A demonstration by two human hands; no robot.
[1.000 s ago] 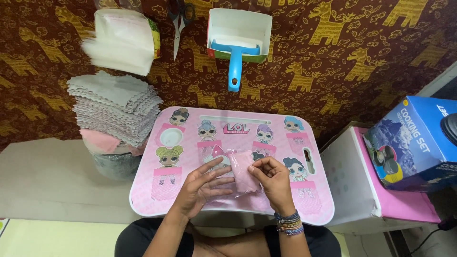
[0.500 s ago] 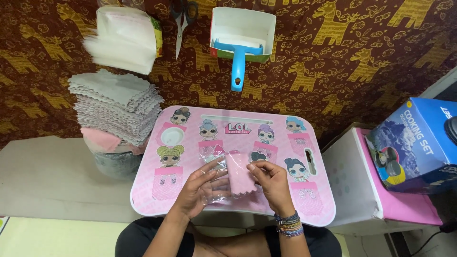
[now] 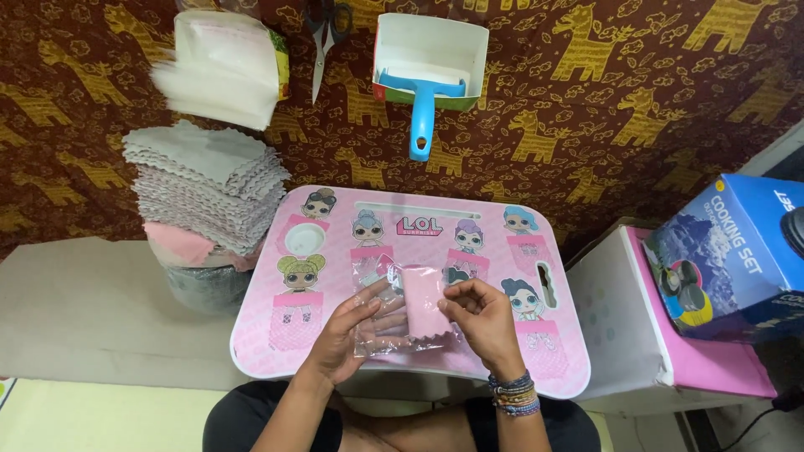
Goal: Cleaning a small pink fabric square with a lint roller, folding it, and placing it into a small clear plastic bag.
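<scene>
**Pink cloth in clear bag, both hands on it**

Pink folded cloth (image 3: 421,301) with a zigzag lower edge lies at the middle of the pink lap table (image 3: 335,356), partly inside a clear plastic bag (image 3: 374,276) that runs from the cloth toward 9 o'clock.

Left hand (image 3: 352,335): on the bag at 9 o'clock of the cloth, fingers (image 3: 374,295) spread and lying flat over the plastic, tips reaching the cloth's left edge. Thumb position under the film cannot be told.

Right hand (image 3: 486,322): at 3 o'clock of the cloth, fingers curled, thumb and forefinger pressed together at the cloth's right edge; whether they pinch cloth or bag film cannot be told. Beaded bracelets (image 3: 512,395) on the wrist.

Surroundings: stack of grey cloths with pinked edges (image 3: 209,188) at 10 o'clock of the table, resting over pink ones. Pile of clear bags (image 3: 222,67) at 11 o'clock, scissors (image 3: 322,38) just beside it. White box (image 3: 431,38) at 12 o'clock with a blue-handled roller (image 3: 421,117) hanging out of it. Blue carton (image 3: 737,251) at 3 o'clock on a white and pink box (image 3: 636,335), well apart from the hands.
</scene>
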